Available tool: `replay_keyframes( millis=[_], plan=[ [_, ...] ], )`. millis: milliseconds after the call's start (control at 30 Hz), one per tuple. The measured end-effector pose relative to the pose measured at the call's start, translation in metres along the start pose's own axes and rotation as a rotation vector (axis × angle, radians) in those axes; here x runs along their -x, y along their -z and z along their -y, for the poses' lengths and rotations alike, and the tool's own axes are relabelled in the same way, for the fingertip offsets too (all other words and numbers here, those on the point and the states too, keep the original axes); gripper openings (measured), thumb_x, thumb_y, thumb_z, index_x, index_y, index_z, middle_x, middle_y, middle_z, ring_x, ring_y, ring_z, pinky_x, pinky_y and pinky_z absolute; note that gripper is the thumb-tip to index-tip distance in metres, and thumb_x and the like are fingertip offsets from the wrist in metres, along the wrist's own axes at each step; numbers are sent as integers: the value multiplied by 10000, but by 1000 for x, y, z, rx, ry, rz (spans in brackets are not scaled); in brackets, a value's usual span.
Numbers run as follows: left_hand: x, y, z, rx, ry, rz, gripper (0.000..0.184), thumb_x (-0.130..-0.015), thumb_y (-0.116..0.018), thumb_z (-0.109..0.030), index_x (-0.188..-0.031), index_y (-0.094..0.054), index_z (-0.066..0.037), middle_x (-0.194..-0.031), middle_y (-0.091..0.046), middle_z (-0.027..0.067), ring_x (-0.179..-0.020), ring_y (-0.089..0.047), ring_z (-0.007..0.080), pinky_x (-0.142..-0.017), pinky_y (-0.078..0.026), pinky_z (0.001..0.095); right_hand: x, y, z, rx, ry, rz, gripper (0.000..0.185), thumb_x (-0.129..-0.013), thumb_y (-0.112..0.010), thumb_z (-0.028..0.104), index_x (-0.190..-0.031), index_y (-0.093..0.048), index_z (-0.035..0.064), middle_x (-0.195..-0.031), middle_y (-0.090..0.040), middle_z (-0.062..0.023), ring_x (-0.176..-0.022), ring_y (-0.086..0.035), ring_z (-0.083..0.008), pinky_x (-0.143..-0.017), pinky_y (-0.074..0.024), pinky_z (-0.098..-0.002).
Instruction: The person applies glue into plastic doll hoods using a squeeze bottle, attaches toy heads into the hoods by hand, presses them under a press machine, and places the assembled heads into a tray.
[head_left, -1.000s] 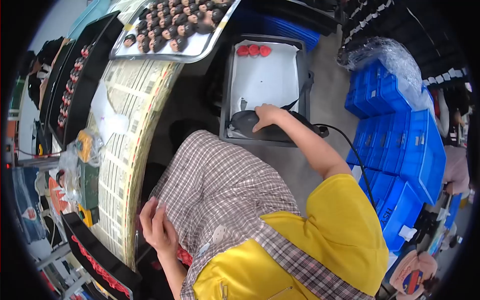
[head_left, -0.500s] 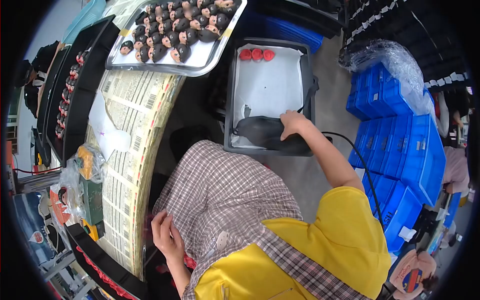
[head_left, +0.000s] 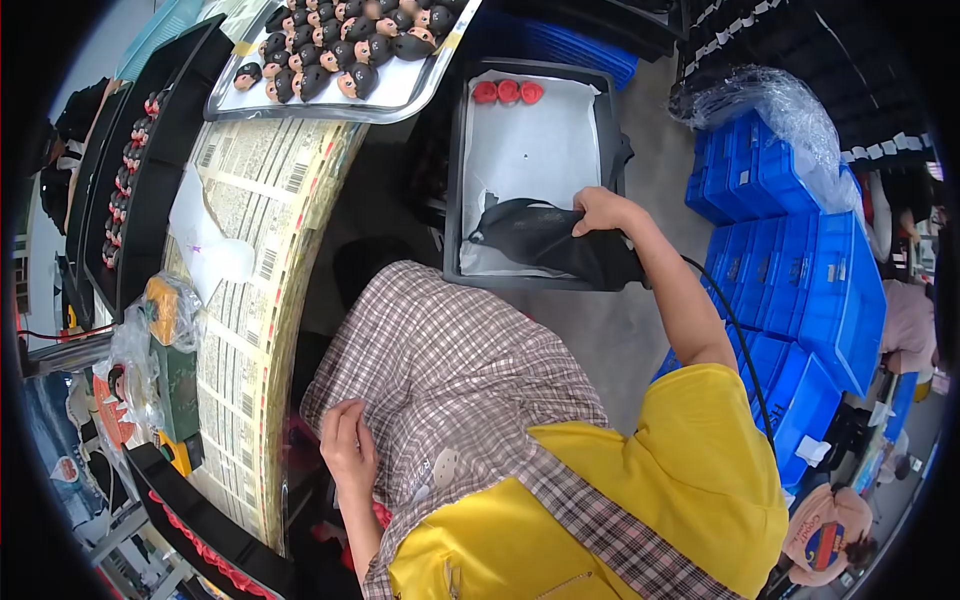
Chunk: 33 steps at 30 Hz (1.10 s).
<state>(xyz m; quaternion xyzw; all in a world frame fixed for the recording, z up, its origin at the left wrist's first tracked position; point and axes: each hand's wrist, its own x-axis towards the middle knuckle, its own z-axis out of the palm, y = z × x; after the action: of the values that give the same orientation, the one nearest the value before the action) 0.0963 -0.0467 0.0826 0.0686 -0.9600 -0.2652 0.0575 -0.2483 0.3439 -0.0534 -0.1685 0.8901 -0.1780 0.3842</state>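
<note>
My right hand [head_left: 604, 211] grips the upper edge of a black bag-like thing [head_left: 540, 238], which lies over the near end of a dark tray [head_left: 452, 190]. White paper [head_left: 530, 140] lines this tray, and three red round pieces [head_left: 508, 92] sit in a row at its far end. My left hand [head_left: 350, 443] is beside my checked apron [head_left: 420, 350], empty, with its fingers loosely curled and a little apart.
A metal tray [head_left: 395, 108] of small black-haired doll heads [head_left: 358, 80] stands on the paper-covered table [head_left: 240, 340]. Black bins with small pieces line the left. Blue crates [head_left: 780, 270] stack at the right, near a black cable [head_left: 735, 325]. A person in pink [head_left: 830, 530] is at lower right.
My right hand has moved right along the black thing and now lifts its edge, so that it has shifted right and changed shape. My left hand has moved slightly to the right.
</note>
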Motion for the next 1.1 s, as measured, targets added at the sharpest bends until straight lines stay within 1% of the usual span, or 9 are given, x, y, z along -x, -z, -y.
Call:
replay_keyframes(
  millis=[33,233,333,367,533,733,867,1000,1100],
  plan=[
    [1,-1,1,4,13,7,228,-769,-553,97,-973,-623,23,-956,-616,160,-875,-618,337,-754,-506,393,8,-1,-2,42,2,-48,465,-639,-802,218,-1001,-654,-34,-948,-671,-216,-918,-644,-335,-789,-499,-395],
    [3,-3,5,-1,57,38,186,-781,-564,66,-950,-628,22,-937,-620,163,-866,-618,339,-760,-498,396,34,21,5,66,-361,6,490,-655,-796,280,-1018,-659,-18,-974,-669,-216,-941,-646,-326,-805,-504,-418],
    [-1,-7,9,-16,65,70,158,-790,-573,40,-935,-632,16,-923,-620,162,-851,-616,340,-749,-495,402,33,30,16,283,-376,37,524,-645,-803,311,-1045,-662,3,-1053,-647,-213,-1027,-618,-310,-865,-494,-418],
    [1,-10,13,-21,72,81,151,-793,-575,33,-931,-633,14,-919,-620,160,-847,-615,340,-745,-494,404,31,33,24,418,-348,-88,585,-646,-802,320,-1128,-635,33,-1156,-599,-204,-1108,-564,-337,-926,-471,-424],
    [2,-15,18,-43,119,119,134,-792,-586,15,-915,-639,5,-907,-622,151,-833,-615,342,-737,-495,407,-52,61,49,105,-67,-677,639,-719,-759,353,-1256,-548,77,-1275,-504,-211,-1165,-495,-393,-933,-458,-470],
    [-1,-15,14,-38,197,120,145,-783,-581,25,-907,-647,-8,-908,-626,148,-832,-619,337,-738,-502,405,-207,47,49,-57,-295,-891,592,-749,-739,389,-1257,-541,158,-1269,-436,-223,-1138,-481,-449,-916,-464,-494],
    [4,-26,13,-36,242,125,148,-783,-587,11,-914,-652,-12,-910,-630,144,-835,-619,333,-742,-505,401,-220,30,70,7,-359,-997,499,-749,-743,365,-1180,-574,180,-1243,-411,-187,-1124,-473,-417,-873,-465,-544],
    [6,-40,12,7,252,131,152,-775,-595,14,-912,-654,-13,-906,-630,147,-834,-615,336,-733,-505,403,-238,14,47,18,-43,-1045,342,-750,-712,183,-1059,-609,80,-1148,-456,-169,-1096,-484,-371,-855,-477,-463],
    [-1,-40,7,29,248,147,147,-774,-595,17,-905,-654,-12,-895,-631,151,-829,-616,337,-731,-505,405,-233,9,48,23,39,-1086,320,-747,-685,90,-1050,-592,49,-1080,-486,-166,-1034,-520,-364,-810,-497,-444]
  ],
)
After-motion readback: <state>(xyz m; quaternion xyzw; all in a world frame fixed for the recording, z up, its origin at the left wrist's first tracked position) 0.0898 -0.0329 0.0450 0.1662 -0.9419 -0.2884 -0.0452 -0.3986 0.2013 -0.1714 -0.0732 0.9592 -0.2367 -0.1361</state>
